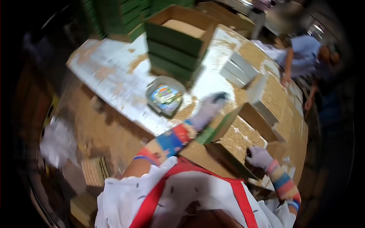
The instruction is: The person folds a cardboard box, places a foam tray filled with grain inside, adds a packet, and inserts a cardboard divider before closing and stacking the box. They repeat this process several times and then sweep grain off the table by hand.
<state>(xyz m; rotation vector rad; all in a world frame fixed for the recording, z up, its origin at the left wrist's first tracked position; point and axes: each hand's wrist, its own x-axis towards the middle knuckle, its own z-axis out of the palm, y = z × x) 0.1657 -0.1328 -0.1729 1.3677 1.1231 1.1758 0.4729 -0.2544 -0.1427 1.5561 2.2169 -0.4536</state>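
My left hand (208,110), in a pale glove with a dark tip, reaches forward over the white-dusted table and is smeared by motion. It is between a grey plastic tub (151,88) and an open green cardboard box (232,159). Inside that box lies a white slab or block covered in brown crumbs (237,140). My right hand (260,157), gloved the same way, has its fingers curled at the box's near right edge, close to the block's corner. Striped sleeves cover both forearms.
A taller green box (171,51) stands at the table's back. White blocks (238,70) and a crumb-topped slab (268,97) lie to the right. Labels or packets (166,95) fill the tub. A co-worker (304,53) leans in at the far right. A white plastic bag (59,144) is at left.
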